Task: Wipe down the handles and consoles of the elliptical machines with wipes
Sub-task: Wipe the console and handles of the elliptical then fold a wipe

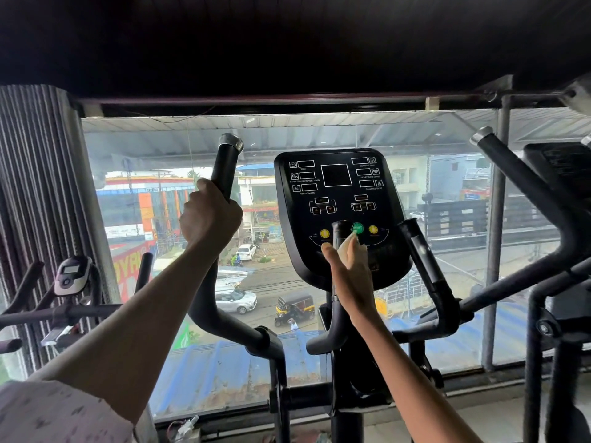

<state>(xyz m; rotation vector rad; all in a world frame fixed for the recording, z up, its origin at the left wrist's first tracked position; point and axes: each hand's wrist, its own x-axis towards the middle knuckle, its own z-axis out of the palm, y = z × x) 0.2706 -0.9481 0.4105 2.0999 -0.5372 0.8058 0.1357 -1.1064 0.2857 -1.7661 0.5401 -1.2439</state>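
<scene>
Left hand [209,215]: fingers wrapped tight round the left handle [224,167].
Right hand [350,276]: fingers straight, pressing a wipe [348,246] against the console [339,193].

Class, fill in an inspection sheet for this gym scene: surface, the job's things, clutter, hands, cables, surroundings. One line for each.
Surface: black elliptical console panel with green and yellow round buttons, display dark.
Job's things: pale wipe pressed low on the console; tall black moving handle with chrome cap at the left.
Clutter: nothing seen.
Hands: left hand grips the moving handle; right hand presses the wipe with straight fingers.
Cables: thin red wire along the window's top frame.
Surroundings: large glass window over a street with cars; exercise bike with white console at the left; second elliptical machine at the right.
</scene>
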